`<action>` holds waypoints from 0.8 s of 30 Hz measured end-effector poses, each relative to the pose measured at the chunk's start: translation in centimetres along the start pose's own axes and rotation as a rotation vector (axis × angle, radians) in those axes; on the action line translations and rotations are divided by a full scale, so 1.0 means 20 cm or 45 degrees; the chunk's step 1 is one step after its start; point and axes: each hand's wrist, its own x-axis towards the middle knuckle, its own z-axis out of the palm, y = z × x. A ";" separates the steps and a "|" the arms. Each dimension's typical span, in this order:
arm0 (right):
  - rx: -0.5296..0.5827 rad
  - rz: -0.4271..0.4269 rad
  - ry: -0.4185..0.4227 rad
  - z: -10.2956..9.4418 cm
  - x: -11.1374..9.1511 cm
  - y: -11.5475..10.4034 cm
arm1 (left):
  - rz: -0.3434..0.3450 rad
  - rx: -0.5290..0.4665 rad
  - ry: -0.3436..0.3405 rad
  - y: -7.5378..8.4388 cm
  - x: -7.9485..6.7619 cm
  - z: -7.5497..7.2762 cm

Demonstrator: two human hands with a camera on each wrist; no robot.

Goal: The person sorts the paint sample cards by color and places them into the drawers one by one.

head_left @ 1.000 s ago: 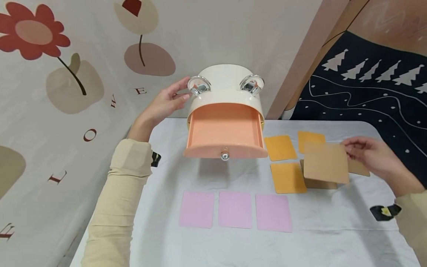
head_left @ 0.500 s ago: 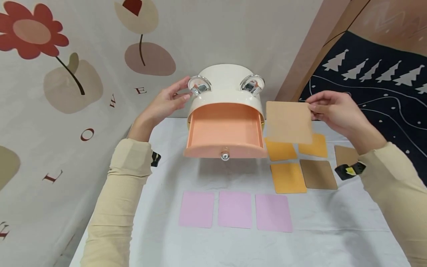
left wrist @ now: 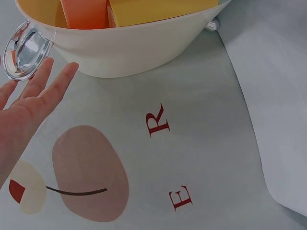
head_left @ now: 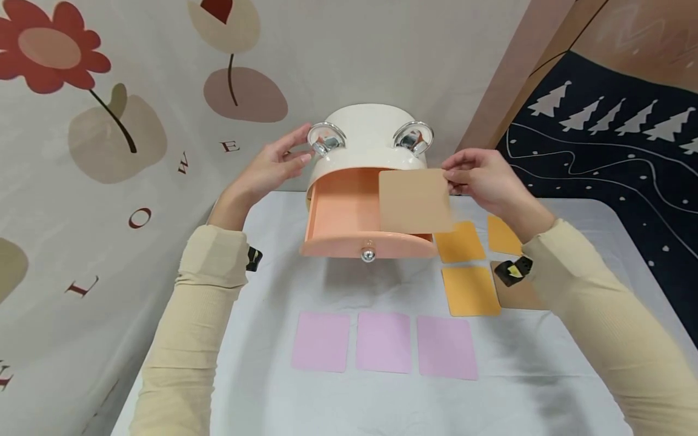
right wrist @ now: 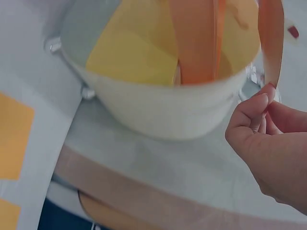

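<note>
A cream storage box [head_left: 371, 136] with two silver round knobs on top stands at the back of the table, its peach drawer [head_left: 338, 206] pulled out. My left hand [head_left: 271, 169] rests its fingers against the left silver knob [left wrist: 28, 50], the fingers fairly straight. Between thumb and fingers, my right hand [head_left: 485, 181] pinches the right edge of a square tan card [head_left: 413, 201]. That card hangs above the drawer's right half and hides part of it. The right wrist view shows the card [right wrist: 272, 43] nearly edge-on.
Orange cards [head_left: 471, 290] lie right of the drawer, beside another tan card [head_left: 517, 292] partly covered by my right sleeve. Three pink cards [head_left: 384, 343] form a row at the front of the white-covered table [head_left: 338, 406]. A printed curtain [head_left: 163, 36] hangs behind.
My right hand has lifted the tan card from the right side of the table and carried it left, over the drawer. The left hand has stayed at the knob.
</note>
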 end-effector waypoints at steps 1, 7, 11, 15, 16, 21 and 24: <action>0.004 -0.001 -0.003 0.02 0.00 0.00 | -0.002 0.001 -0.001 0.00 0.00 0.00; 0.003 0.021 -0.072 0.13 0.03 0.02 | -0.006 0.004 -0.006 0.01 -0.01 0.00; -0.118 0.025 -0.121 0.14 0.02 0.04 | -0.005 0.003 -0.011 0.01 -0.02 0.00; -0.254 -0.032 -0.128 0.09 0.00 0.05 | -0.014 0.001 -0.008 0.02 -0.02 0.00; -0.281 -0.048 -0.129 0.07 -0.01 0.05 | -0.016 0.001 -0.006 0.02 -0.02 0.00; -0.379 -0.088 -0.122 -0.04 -0.05 0.09 | -0.021 0.001 0.001 0.02 -0.03 0.00; -0.401 -0.075 -0.098 -0.13 -0.08 0.14 | -0.019 0.003 -0.001 0.02 -0.04 0.00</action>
